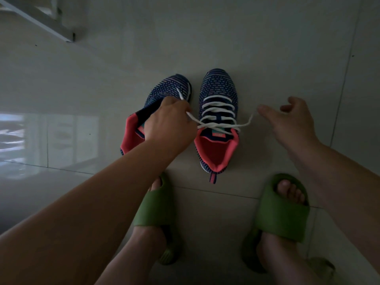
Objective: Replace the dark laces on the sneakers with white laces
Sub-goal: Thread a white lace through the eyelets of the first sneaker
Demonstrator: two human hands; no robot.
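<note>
Two dark blue knit sneakers with pink linings stand side by side on the tiled floor, toes pointing away from me. The right sneaker (219,112) is laced with a white lace (218,109) whose two ends are crossed above the tongue. My left hand (170,120) is closed on the left end of that lace and covers the middle of the left sneaker (164,93). My right hand (287,120) hovers to the right of the shoe, fingers spread, with the lace's right end (251,118) close to a fingertip; no grip on it shows.
My two feet in green slides (281,210) stand just in front of the sneakers. A white frame or step edge (41,21) runs across the top left corner. Bright window light reflects off the glossy tiles (41,136) at left.
</note>
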